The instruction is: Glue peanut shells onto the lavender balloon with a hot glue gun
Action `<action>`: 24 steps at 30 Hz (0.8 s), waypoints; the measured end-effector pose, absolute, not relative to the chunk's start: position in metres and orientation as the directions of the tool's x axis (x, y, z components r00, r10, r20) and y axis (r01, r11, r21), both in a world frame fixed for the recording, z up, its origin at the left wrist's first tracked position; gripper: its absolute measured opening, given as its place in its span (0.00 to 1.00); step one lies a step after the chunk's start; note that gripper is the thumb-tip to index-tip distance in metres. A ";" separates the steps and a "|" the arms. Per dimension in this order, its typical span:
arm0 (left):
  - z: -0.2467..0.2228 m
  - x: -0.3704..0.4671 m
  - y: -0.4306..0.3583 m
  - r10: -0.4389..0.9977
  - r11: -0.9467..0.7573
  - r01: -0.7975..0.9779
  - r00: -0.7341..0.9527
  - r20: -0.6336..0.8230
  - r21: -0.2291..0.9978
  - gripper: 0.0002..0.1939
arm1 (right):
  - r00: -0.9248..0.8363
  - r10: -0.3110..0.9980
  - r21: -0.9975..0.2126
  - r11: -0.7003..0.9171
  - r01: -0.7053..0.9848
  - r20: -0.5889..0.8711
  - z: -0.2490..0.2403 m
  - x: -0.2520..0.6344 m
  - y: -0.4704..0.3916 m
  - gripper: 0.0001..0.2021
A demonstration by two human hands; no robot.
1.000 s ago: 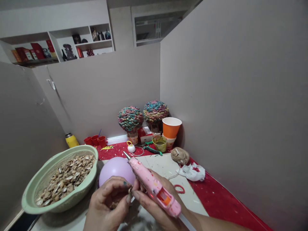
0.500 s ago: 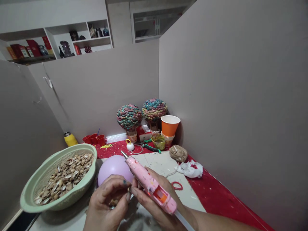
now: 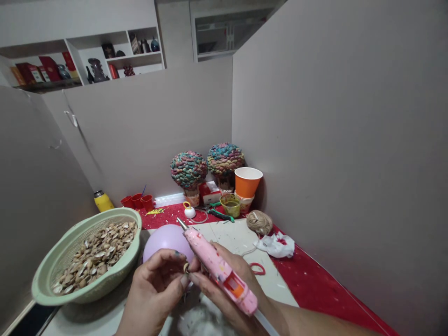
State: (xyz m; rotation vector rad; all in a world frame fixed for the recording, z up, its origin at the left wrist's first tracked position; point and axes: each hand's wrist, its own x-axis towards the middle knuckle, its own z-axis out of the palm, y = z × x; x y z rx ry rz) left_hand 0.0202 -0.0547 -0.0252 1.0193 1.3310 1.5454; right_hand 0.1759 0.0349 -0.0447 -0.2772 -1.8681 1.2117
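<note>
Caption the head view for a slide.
Left hand pinches a shell; right hand holds a pink glue gun, balloon behind.

The index finger [image 3: 163, 258] of the left hand [image 3: 149, 291] is raised higher than before (its bluish stain [image 3: 177, 254] is carried along), more of the small shell piece [image 3: 186, 268] is exposed, and the brownish bits glimpsed earlier behind the thumb [image 3: 175, 287] are hidden.
</note>
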 end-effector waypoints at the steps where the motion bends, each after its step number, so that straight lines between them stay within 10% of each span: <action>1: -0.026 0.020 -0.055 0.942 -0.104 -0.055 -0.327 0.080 0.993 0.12 | -0.593 0.582 -0.813 0.529 -0.244 0.557 -0.045 0.176 0.035 0.04; 24: -0.022 0.025 -0.059 0.918 -0.120 0.231 -0.344 0.197 0.966 0.07 | -0.555 0.524 -0.657 0.752 -0.056 0.646 -0.061 0.172 0.044 0.08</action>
